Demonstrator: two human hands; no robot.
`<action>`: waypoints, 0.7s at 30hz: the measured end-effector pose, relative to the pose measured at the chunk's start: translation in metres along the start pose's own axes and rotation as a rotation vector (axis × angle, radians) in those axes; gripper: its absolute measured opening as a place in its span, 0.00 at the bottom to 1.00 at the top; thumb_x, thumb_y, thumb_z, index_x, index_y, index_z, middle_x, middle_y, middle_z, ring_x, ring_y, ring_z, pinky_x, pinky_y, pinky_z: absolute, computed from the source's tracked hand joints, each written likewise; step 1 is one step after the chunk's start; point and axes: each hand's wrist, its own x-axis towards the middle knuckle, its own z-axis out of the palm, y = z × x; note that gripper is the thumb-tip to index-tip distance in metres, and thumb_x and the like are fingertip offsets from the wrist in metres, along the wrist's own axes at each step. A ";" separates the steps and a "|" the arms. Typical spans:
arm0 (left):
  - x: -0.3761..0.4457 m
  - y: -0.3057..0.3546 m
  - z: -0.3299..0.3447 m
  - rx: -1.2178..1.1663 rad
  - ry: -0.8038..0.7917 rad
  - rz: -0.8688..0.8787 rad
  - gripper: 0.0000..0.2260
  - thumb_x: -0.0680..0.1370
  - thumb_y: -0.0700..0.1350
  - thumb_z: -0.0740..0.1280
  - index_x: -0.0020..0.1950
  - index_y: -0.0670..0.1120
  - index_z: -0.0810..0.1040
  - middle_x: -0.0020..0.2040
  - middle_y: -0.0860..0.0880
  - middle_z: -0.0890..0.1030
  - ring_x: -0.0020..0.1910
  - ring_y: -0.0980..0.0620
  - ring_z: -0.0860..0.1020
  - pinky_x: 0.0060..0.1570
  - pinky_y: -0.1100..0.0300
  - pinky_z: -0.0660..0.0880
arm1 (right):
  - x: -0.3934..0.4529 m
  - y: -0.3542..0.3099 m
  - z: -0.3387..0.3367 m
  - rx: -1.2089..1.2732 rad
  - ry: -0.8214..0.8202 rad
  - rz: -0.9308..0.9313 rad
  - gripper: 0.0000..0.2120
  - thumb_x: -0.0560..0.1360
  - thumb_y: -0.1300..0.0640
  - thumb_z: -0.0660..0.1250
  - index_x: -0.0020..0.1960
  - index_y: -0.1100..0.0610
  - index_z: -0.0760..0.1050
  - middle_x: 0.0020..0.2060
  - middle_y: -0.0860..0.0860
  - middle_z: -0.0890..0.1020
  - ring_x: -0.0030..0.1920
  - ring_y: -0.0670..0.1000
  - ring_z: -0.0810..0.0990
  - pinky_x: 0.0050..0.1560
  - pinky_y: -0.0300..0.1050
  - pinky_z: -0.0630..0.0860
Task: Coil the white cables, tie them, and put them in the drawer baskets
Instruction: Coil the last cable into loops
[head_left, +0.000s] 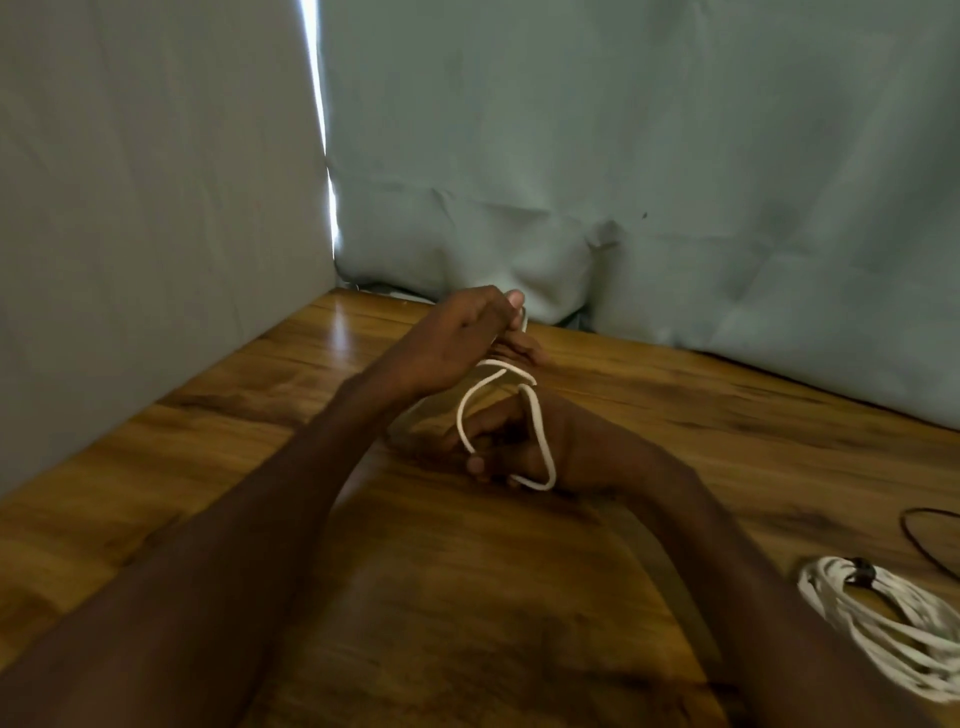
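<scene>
Above the middle of the wooden table, my two hands work a white cable. My left hand is raised at the far side and pinches the cable between thumb and fingers. My right hand lies lower and nearer, fingers curled, with loops of the cable wound round it. A second white cable lies coiled at the right edge, bound by a dark tie. No drawer or baskets are in view.
Grey cloth hangs behind the table and along its left side, with a bright gap at the corner. A thin dark loop lies on the table at the right edge, above the coiled cable.
</scene>
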 end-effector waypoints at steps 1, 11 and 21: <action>0.000 0.002 0.001 0.044 -0.004 0.026 0.14 0.88 0.48 0.56 0.48 0.42 0.73 0.46 0.39 0.87 0.48 0.44 0.87 0.49 0.60 0.79 | 0.001 0.003 0.000 -0.088 0.023 -0.026 0.02 0.78 0.63 0.74 0.49 0.57 0.84 0.44 0.45 0.85 0.44 0.42 0.82 0.44 0.39 0.78; 0.008 0.004 -0.011 -0.399 0.243 -0.003 0.14 0.88 0.49 0.55 0.45 0.44 0.68 0.39 0.34 0.85 0.37 0.41 0.85 0.42 0.55 0.82 | -0.013 0.022 -0.031 0.093 0.333 0.424 0.05 0.78 0.55 0.74 0.53 0.54 0.85 0.36 0.49 0.85 0.30 0.42 0.80 0.32 0.38 0.74; 0.011 -0.007 0.008 -0.289 0.174 -0.172 0.15 0.88 0.48 0.54 0.45 0.42 0.70 0.36 0.36 0.85 0.33 0.42 0.84 0.42 0.52 0.79 | -0.015 0.009 -0.044 0.459 0.926 0.085 0.11 0.78 0.70 0.66 0.55 0.63 0.84 0.47 0.56 0.87 0.44 0.49 0.83 0.45 0.41 0.77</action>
